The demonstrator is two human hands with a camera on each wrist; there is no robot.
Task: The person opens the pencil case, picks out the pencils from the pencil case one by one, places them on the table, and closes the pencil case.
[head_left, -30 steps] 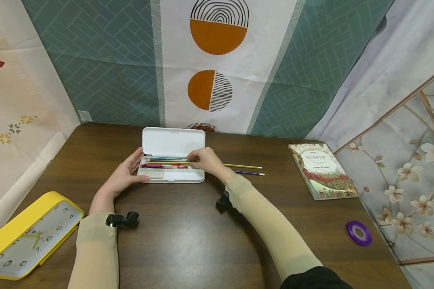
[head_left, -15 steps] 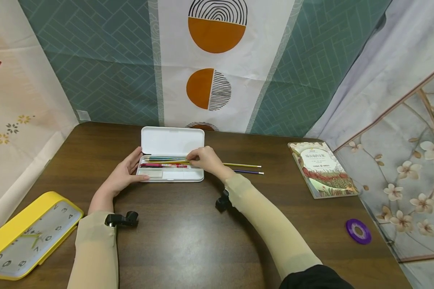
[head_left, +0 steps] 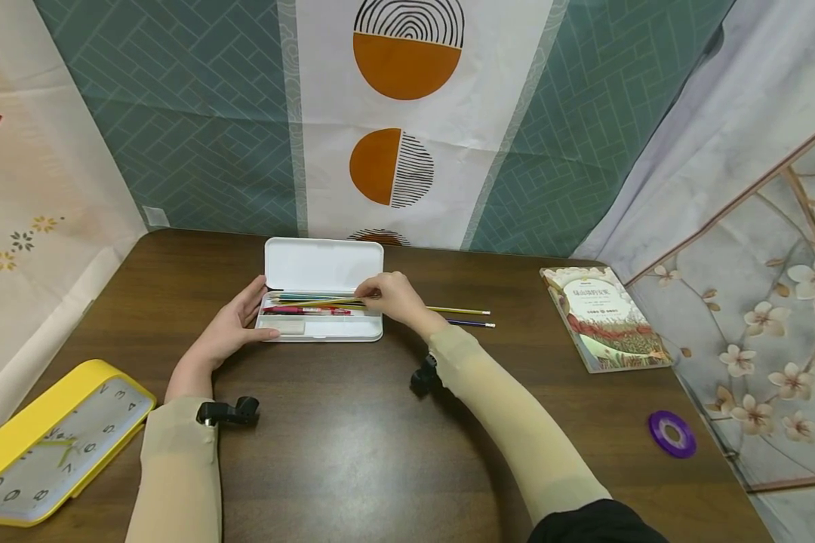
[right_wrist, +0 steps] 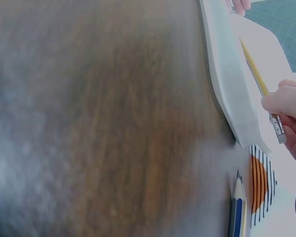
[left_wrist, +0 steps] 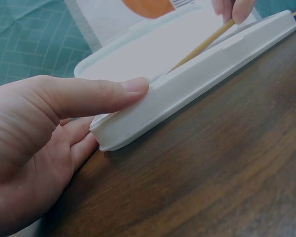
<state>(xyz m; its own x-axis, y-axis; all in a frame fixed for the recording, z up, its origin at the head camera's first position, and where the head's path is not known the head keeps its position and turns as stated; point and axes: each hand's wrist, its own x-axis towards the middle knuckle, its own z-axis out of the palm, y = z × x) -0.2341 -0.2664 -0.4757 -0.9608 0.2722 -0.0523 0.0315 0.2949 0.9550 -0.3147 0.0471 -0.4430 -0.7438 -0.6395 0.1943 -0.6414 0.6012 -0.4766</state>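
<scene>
One yellow pencil [right_wrist: 256,74], slanted over the open white case [head_left: 353,329], was pinched near its right end by your right hand [head_left: 394,296], apparently to point it leftward. Your left hand [head_left: 232,322] gripped the case's left end, seemingly for steadiness. Rightward lay one blue pencil [head_left: 472,323].

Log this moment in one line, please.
left hand: holds open white case; right hand: pinches yellow pencil over it; blue pencil: outside, on table
</scene>
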